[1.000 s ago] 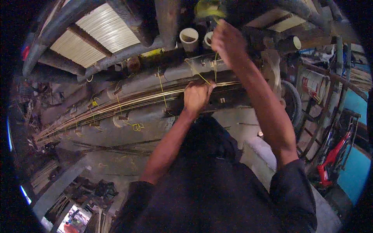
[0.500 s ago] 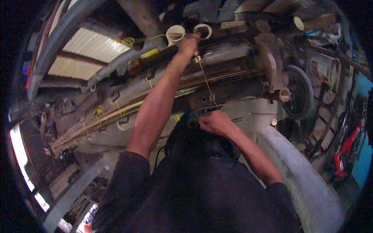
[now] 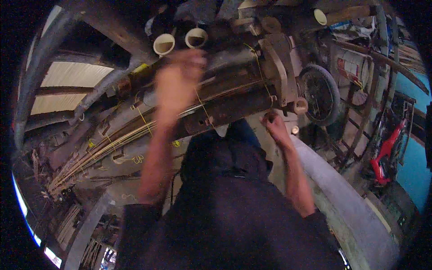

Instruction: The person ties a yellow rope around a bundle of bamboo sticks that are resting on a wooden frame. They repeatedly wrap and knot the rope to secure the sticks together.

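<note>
A dark long beam [image 3: 231,108] runs across in front of me, and a bundle of thin light strips [image 3: 121,140] lies along it. Yellow cord [image 3: 201,104] crosses the bundle and ends at a small block on the beam's near face. Another yellow cord [image 3: 259,67] crosses near the right end. My left hand [image 3: 180,74], smeared by motion, is over the beam just below two round white-rimmed openings [image 3: 196,38]; its fingers are unclear. My right hand [image 3: 274,126] is at the beam's near edge toward the right, fingers curled closed; what they hold, if anything, is hidden.
A curved upright bracket [image 3: 276,67] stands at the beam's right end, with a spoked wheel [image 3: 320,94] beyond it. A pale slab [image 3: 333,180] slopes away at lower right. Farther right are a red frame part [image 3: 386,155] and a blue-green wall [image 3: 416,175].
The view has swung right. My right hand has moved along the beam from beside the middle cord toward the bracket. My left hand has come away from the white-rimmed openings.
</note>
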### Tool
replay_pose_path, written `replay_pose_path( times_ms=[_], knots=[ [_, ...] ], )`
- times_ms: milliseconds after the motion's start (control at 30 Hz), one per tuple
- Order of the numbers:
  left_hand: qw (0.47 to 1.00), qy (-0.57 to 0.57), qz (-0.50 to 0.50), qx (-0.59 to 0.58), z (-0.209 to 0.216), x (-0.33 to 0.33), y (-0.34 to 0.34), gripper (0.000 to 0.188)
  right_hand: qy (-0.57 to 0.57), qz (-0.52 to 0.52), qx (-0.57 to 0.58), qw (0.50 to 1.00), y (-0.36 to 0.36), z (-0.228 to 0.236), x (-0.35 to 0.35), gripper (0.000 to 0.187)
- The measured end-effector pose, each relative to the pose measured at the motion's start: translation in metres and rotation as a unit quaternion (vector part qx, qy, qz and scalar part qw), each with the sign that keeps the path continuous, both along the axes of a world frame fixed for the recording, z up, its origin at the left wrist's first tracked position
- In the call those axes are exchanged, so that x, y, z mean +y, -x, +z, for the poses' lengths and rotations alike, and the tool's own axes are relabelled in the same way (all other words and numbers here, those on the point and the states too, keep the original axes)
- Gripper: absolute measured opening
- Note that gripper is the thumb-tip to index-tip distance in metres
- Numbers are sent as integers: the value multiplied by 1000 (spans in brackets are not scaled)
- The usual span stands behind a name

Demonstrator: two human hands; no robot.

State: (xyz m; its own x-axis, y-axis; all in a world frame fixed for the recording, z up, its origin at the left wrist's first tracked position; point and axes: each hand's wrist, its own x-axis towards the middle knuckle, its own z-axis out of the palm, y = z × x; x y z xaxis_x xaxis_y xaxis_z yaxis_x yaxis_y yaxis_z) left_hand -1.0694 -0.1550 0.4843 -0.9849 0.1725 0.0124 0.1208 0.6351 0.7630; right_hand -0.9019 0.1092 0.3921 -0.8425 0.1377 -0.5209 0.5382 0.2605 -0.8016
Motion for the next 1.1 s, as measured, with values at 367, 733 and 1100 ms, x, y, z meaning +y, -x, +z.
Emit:
replay_pose_path(
  times_ms=[367, 733, 1100],
  knots=[
    [987, 144, -35, 56, -84, 122, -54, 22, -117, 591, 256, 756, 234, 160, -70, 31],
    [981, 177, -83, 6, -62, 124, -48, 23, 44, 443, 154, 882, 54, 54, 14, 14],
    [927, -330, 39, -172, -104, 116, 119, 19, -157, 507, 204, 822, 42, 6, -7, 36]
  ],
)
